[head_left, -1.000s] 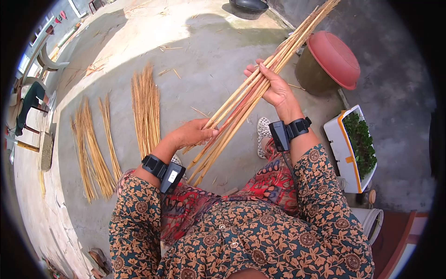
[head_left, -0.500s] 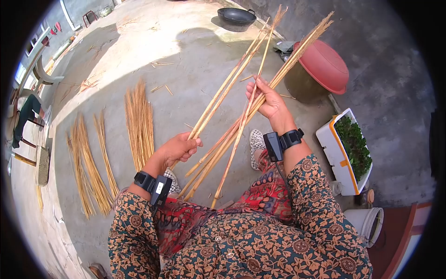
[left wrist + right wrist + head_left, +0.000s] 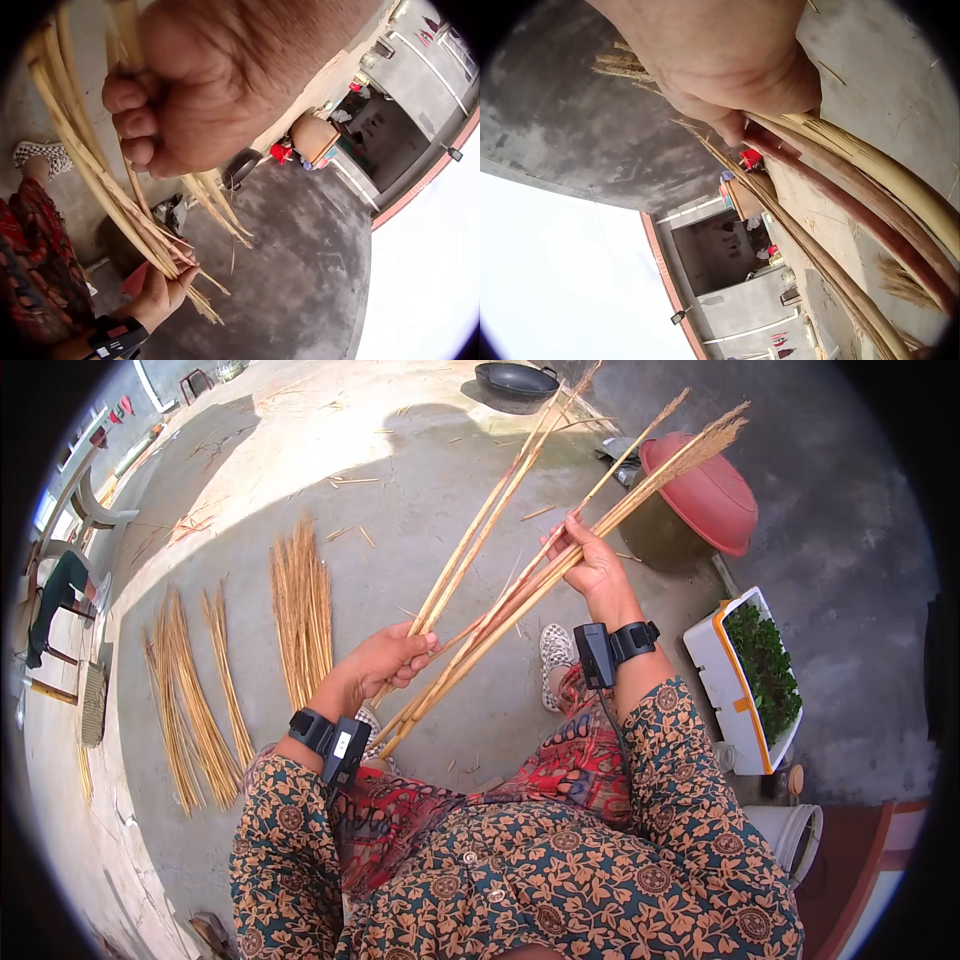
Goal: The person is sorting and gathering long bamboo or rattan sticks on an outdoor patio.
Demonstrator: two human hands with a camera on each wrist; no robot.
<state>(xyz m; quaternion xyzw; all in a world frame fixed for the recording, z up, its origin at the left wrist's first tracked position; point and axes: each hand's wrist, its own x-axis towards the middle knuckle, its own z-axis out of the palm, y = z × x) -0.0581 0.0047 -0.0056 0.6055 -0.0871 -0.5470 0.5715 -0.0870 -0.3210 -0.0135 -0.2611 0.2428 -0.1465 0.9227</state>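
In the head view my left hand [image 3: 395, 657] grips a few thin dry stalks [image 3: 440, 605] that slant up and away. My right hand [image 3: 592, 565] holds a separate bundle of long stalks [image 3: 530, 595], some reddish, with brushy tips at the upper right. One thinner stalk [image 3: 632, 452] splits off above the right fingers. The bundle's cut ends reach down close beside my left hand. The left wrist view shows the left fingers [image 3: 135, 124] curled round their stalks. From the right wrist, the thumb side hides part of the grip.
Sheaves of brushy stalks [image 3: 300, 620] [image 3: 190, 710] lie on the concrete at left. To the right stand a red basin [image 3: 700, 490] on a dark tub and a white box [image 3: 715, 660] of green plants. A black wok [image 3: 510, 388] sits at the back. Someone's leg [image 3: 62, 600] shows far left.
My left hand has drawn a few stalks away from the bundle to the left. In the right hand, a stalk that crossed the others has swung over, its tip now farther right.
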